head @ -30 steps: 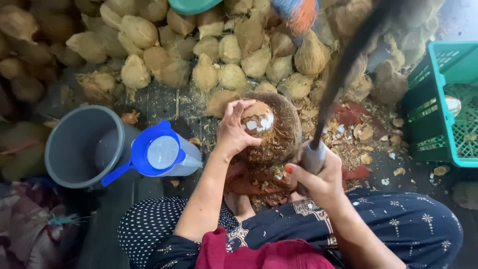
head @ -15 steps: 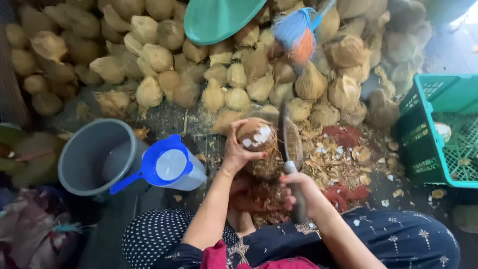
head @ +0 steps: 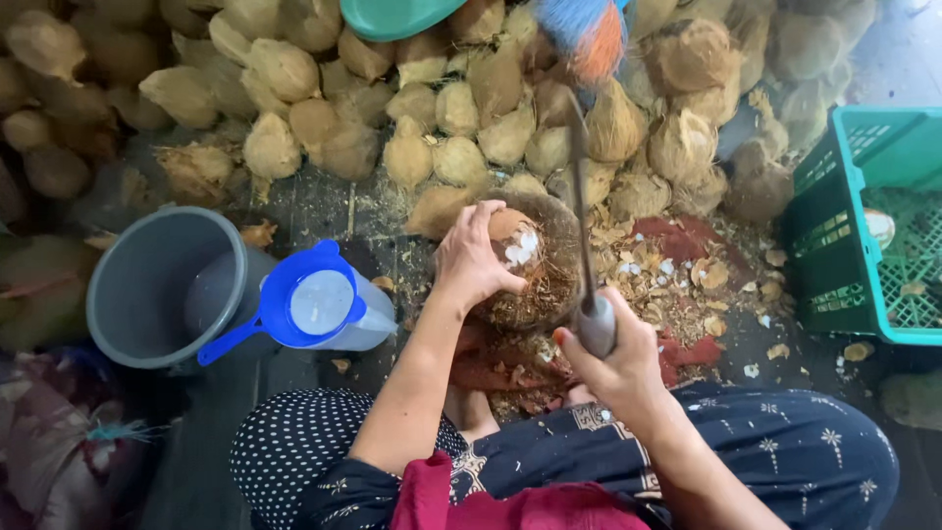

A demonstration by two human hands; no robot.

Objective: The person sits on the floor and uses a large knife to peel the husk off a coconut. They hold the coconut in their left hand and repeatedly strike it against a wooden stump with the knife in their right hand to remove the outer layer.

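My left hand (head: 471, 260) grips a brown coconut (head: 514, 238) with a chipped patch of white flesh showing, and holds it over a round fibrous block (head: 551, 285). My right hand (head: 616, 358) is closed on the grey handle of a long dark knife (head: 583, 211). The blade points away from me and stands just right of the coconut. My knees in dark patterned cloth fill the bottom of the view.
A heap of husked coconuts (head: 432, 108) lies beyond the block. At left stand a grey bucket (head: 162, 285) and a jug with a blue strainer (head: 314, 304). A green crate (head: 868, 231) is at right. Shell chips and red scraps (head: 687, 285) litter the floor.
The knife was raised high to the right a second ago, then came down beside the coconut. It now stands upright next to the coconut. My left hand has kept hold of the coconut.
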